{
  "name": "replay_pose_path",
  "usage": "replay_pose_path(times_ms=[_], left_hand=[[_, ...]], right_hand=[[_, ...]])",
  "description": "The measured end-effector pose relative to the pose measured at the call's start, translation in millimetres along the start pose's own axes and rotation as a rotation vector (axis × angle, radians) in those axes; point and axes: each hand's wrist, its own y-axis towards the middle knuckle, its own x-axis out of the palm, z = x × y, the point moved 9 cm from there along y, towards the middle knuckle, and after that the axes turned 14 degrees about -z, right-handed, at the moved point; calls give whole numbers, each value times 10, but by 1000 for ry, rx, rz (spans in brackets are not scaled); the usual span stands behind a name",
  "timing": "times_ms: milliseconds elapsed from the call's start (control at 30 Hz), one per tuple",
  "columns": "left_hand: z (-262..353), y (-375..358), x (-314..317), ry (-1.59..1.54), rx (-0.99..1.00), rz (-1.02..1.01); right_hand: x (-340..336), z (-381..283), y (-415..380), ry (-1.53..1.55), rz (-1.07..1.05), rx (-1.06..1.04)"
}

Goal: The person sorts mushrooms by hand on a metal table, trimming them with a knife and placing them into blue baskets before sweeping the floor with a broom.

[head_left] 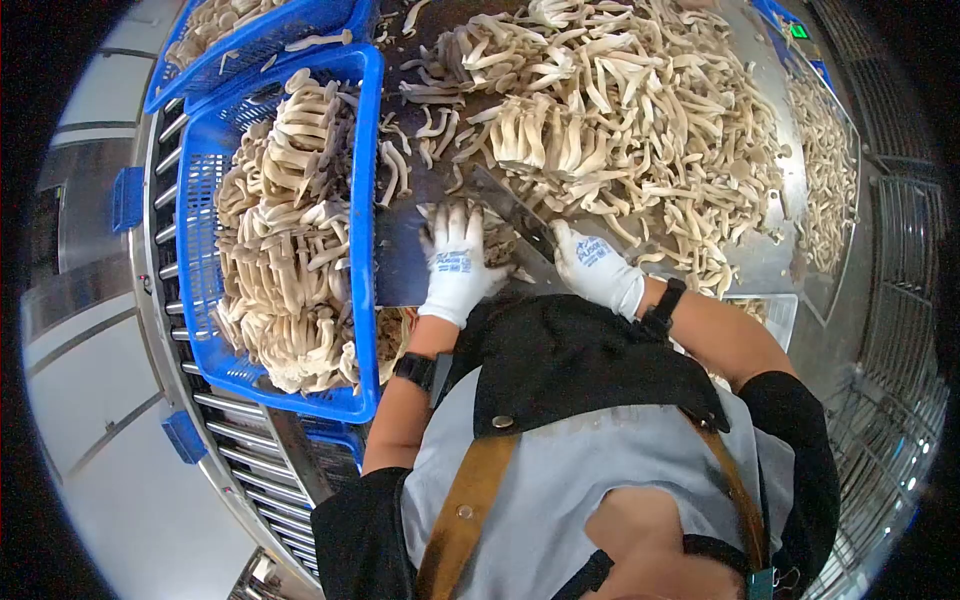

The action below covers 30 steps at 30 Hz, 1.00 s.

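My left hand [459, 262], in a white glove, lies with its fingers spread over a few mushrooms [497, 240] on the metal table [405, 262]. My right hand [594, 262], gloved too, is wrapped round the handle end of a knife [512, 210]. The dark blade points up and left, past the fingertips of my left hand, with its tip near the large heap of loose mushrooms [640, 120]. A pale mushroom cluster [537, 135] sits at the near left edge of that heap.
A blue basket [368, 230] full of mushroom clusters stands on a roller conveyor [235, 425] at the left, with another blue basket [235, 65] behind it. At the right are a tray of mushrooms [825, 170] and a green-lit display [798, 31]. Scraps lie beside the basket.
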Motion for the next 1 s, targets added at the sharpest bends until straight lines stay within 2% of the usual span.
replay_pose_path(times_ms=[100,133,267,467,500,567,600,667,733,767,833,900,933,967,1000], left_hand=[[-165,-76,17,12,-74,-135],[-185,-67,98,21,-64,-241],[-163,39,262,-1,61,-222],[-123,31,219,-72,85,-112],[-110,7,218,-80,72,-101],[-55,-23,241,-80,66,-30],[-7,-35,277,-94,46,-20],[92,-54,391,-98,-12,7],[269,-114,438,-167,52,131],[324,-143,463,-213,75,177],[339,-212,503,-233,93,293],[315,-293,588,-301,102,353],[316,-346,602,-305,123,381],[316,-405,586,-314,118,404],[301,-526,567,-341,87,434]], right_hand=[[12,-93,-57,-4,22,10],[128,-31,-25,-42,-1,52],[216,-64,136,1,-96,107],[287,295,285,-21,-171,61],[150,323,209,83,-172,75],[96,605,82,306,-356,281],[73,632,96,298,-268,105],[268,751,115,360,-319,108],[597,848,163,367,-372,119],[597,738,150,456,-486,158],[915,1009,295,376,-360,-9],[832,830,247,367,-414,-136],[825,796,250,519,-512,-64],[923,882,289,479,-463,-159],[798,661,266,368,-483,-164]])
